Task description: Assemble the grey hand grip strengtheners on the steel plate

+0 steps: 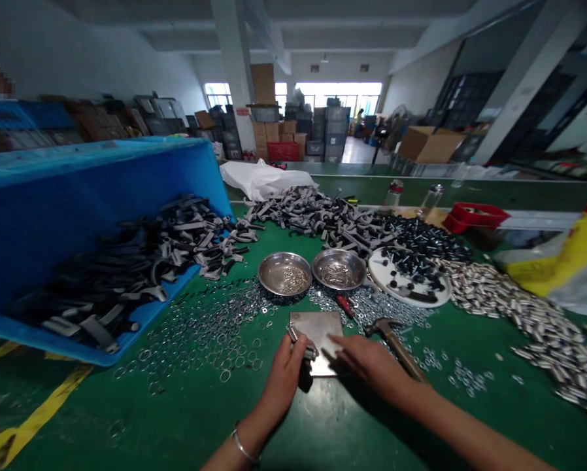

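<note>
The left hand (pixel 286 373) is clenched around a bolt (pixel 299 340), holding it at the near-left edge of the steel plate (pixel 318 327). The right hand (pixel 367 363) lies released, with its fingertips on the plate beside the hammer (pixel 396 340). The work probably goes best with the bolt steadied low and the plate pinned flat.

I face a long hall: white walls (pixel 78 59), a pillar (pixel 232 72), bright windows (pixel 340 91), stacked boxes (pixel 264 85) beyond my green desk (pixel 176 418).

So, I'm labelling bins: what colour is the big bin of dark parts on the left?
The bin is blue, seen best in the head view.
</note>
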Demonstrator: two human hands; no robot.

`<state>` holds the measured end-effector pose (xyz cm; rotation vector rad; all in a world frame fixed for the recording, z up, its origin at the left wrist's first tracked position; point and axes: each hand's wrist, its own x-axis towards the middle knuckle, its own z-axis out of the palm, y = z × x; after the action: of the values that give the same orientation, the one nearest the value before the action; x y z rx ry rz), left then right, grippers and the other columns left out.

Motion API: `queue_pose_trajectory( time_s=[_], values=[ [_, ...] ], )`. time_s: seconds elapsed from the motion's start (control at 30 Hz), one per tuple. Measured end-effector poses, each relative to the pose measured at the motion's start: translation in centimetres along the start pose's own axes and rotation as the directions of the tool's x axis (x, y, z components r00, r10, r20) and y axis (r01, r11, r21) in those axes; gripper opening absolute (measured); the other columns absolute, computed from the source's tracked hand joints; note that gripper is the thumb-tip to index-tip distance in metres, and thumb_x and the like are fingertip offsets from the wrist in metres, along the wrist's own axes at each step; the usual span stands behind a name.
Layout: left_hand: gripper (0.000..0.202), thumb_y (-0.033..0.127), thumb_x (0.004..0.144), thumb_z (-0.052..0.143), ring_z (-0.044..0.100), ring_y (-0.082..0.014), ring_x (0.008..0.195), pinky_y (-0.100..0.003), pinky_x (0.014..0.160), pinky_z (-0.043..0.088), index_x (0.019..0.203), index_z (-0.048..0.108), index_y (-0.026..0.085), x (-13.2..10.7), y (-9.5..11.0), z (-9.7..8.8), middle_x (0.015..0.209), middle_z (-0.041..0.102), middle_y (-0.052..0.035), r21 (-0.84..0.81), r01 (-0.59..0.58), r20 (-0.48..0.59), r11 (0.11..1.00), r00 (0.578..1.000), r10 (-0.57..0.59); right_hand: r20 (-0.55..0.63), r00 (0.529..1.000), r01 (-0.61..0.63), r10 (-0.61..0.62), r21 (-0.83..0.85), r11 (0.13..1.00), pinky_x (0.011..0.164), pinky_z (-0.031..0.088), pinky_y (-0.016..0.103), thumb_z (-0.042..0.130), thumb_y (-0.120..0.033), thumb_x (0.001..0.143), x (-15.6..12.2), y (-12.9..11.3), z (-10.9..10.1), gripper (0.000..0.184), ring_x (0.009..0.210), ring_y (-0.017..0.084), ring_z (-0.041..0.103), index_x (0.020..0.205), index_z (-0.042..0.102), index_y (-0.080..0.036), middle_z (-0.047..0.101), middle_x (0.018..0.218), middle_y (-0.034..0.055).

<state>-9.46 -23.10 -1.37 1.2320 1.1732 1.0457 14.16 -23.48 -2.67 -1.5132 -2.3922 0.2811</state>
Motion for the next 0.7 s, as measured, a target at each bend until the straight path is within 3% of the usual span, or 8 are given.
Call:
queue_pose_trajectory(
  time_s=[0.1, 0.2, 0.27, 0.37, 0.47, 0.57, 0.63, 0.7],
  values=[
    [0.045, 0.062, 0.092, 0.048, 0.060, -0.0175, 0.076, -0.029, 0.073, 0.047, 0.092, 0.058, 0.018, 1.8, 0.5, 0.3, 0.083, 0.064, -0.0041, -0.018, -0.001, -0.040, 1.000, 0.999, 0.000, -0.134, 0.969, -0.222, 0.207, -0.115, 0.968, 0.090, 0.047, 0.040, 0.037, -0.015, 0.097, 2.2, 9.3, -3.4, 0.037, 0.104, 0.028, 0.062, 0.125, 0.061, -0.014, 0.067, 0.115, 0.0181],
    [0.045, 0.062, 0.092, 0.048, 0.060, -0.0168, 0.073, -0.028, 0.071, 0.048, 0.091, 0.057, 0.018, 3.0, 0.8, 1.0, 0.082, 0.063, -0.0034, -0.029, 0.014, -0.030, 0.999, 0.999, -0.015, -0.124, 0.959, -0.276, 0.256, -0.177, 0.945, 0.088, 0.046, 0.041, 0.045, -0.004, 0.085, 4.6, 16.9, -6.3, 0.030, 0.098, 0.029, 0.062, 0.104, 0.068, -0.010, 0.067, 0.106, 0.0206],
    [0.046, 0.063, 0.091, 0.049, 0.059, -0.0163, 0.071, -0.028, 0.069, 0.048, 0.089, 0.057, 0.018, 3.5, 0.6, 1.7, 0.079, 0.063, -0.0032, -0.031, 0.041, 0.015, 0.999, 0.999, -0.040, -0.056, 0.970, -0.243, 0.236, -0.176, 0.954, 0.083, 0.047, 0.034, 0.054, -0.003, 0.078, 6.0, 20.0, -7.3, 0.019, 0.088, 0.025, 0.064, 0.086, 0.069, -0.013, 0.069, 0.094, 0.0159],
    [0.046, 0.063, 0.090, 0.052, 0.058, -0.0160, 0.069, -0.028, 0.067, 0.048, 0.090, 0.058, 0.017, 3.8, 0.0, 2.6, 0.079, 0.063, -0.0041, -0.062, 0.092, 0.051, 0.994, 0.995, -0.089, -0.015, 0.978, -0.208, 0.208, -0.131, 0.969, 0.076, 0.048, 0.029, 0.061, -0.010, 0.076, 7.1, 21.8, -7.9, 0.008, 0.079, 0.022, 0.065, 0.072, 0.064, -0.017, 0.069, 0.081, 0.0116],
    [0.045, 0.061, 0.090, 0.053, 0.059, -0.0155, 0.072, -0.027, 0.068, 0.047, 0.095, 0.057, 0.017, 3.9, -0.5, 2.9, 0.085, 0.063, -0.0048, -0.197, 0.128, 0.020, 0.972, 0.992, -0.127, -0.111, 0.966, -0.242, 0.232, -0.080, 0.967, 0.077, 0.050, 0.035, 0.054, -0.024, 0.088, 7.0, 19.8, -7.9, 0.013, 0.086, 0.027, 0.067, 0.088, 0.064, -0.015, 0.071, 0.090, 0.0163],
    [0.044, 0.060, 0.091, 0.053, 0.058, -0.0149, 0.074, -0.026, 0.069, 0.047, 0.096, 0.056, 0.016, 3.7, -0.7, 2.9, 0.087, 0.063, -0.0047, -0.338, 0.126, -0.004, 0.933, 0.991, -0.135, -0.230, 0.927, -0.277, 0.296, 0.113, 0.954, 0.077, 0.054, 0.038, 0.041, -0.039, 0.099, 5.2, 12.7, -6.9, 0.032, 0.086, 0.026, 0.070, 0.116, 0.054, -0.016, 0.072, 0.102, 0.0161],
    [0.044, 0.059, 0.091, 0.053, 0.058, -0.0150, 0.075, -0.026, 0.070, 0.047, 0.096, 0.057, 0.016, 3.2, -0.6, 2.9, 0.088, 0.063, -0.0050, -0.341, 0.118, -0.010, 0.933, 0.992, -0.129, -0.162, 0.908, -0.212, 0.387, 0.618, 0.757, 0.079, 0.057, 0.038, 0.046, -0.041, 0.099, 3.2, 6.0, -5.6, 0.029, 0.089, 0.024, 0.072, 0.120, 0.050, -0.021, 0.073, 0.105, 0.0121],
    [0.044, 0.060, 0.092, 0.051, 0.059, -0.0157, 0.078, -0.027, 0.073, 0.047, 0.097, 0.058, 0.016, 2.3, -0.3, 2.8, 0.090, 0.064, -0.0056, -0.284, 0.104, -0.021, 0.953, 0.993, -0.114, -0.084, 0.921, -0.149, 0.380, 0.825, 0.545, 0.081, 0.058, 0.038, 0.051, -0.040, 0.098, 1.4, -0.3, -4.1, 0.026, 0.091, 0.023, 0.073, 0.119, 0.051, -0.024, 0.072, 0.111, 0.0107]
  ],
)
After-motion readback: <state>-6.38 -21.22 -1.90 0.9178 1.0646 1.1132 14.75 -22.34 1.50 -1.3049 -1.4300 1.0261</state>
